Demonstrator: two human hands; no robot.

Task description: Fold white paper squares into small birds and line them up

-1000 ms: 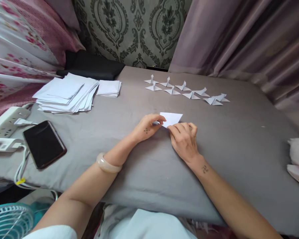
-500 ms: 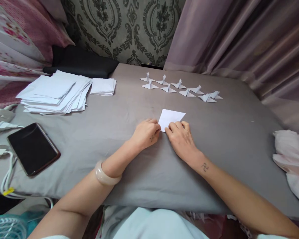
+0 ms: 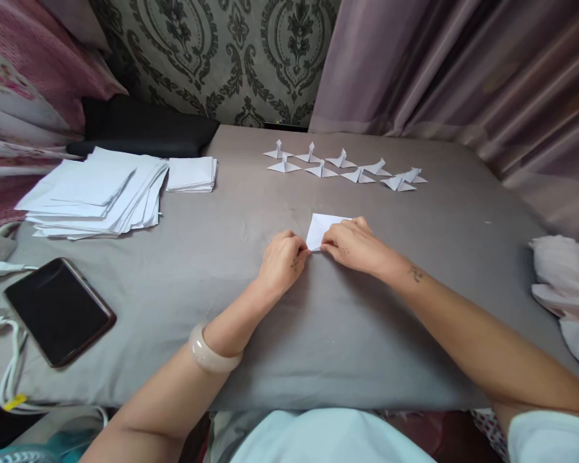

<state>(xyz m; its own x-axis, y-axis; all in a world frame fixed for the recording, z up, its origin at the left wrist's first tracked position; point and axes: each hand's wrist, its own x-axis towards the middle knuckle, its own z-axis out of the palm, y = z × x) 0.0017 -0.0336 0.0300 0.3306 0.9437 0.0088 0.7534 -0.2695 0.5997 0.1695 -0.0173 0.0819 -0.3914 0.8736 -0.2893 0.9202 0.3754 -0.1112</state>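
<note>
A small folded sheet of white paper [image 3: 322, 227] lies on the grey cloth-covered table in front of me. My left hand [image 3: 284, 256] is closed, its thumb and fingertips pinching the paper's near left corner. A pale bangle sits on that forearm. My right hand [image 3: 350, 244] rests over the paper's right part, fingers bent and pressed down on the near edge, hiding that side. Beyond the hands stand several folded white paper birds [image 3: 321, 170] in two rows.
At the left lie a large stack of white paper [image 3: 96, 193] and a smaller stack [image 3: 191, 175]. A phone [image 3: 60, 312] sits nearer, beside white charging cables [image 3: 12, 366]. A black cushion-like item [image 3: 145, 125] is behind; crumpled pale cloth [image 3: 562, 276] lies at the right edge.
My right hand has turned and shifted slightly up over the paper, covering its right corner. My left hand stays at the left corner. The view has shifted a little.
</note>
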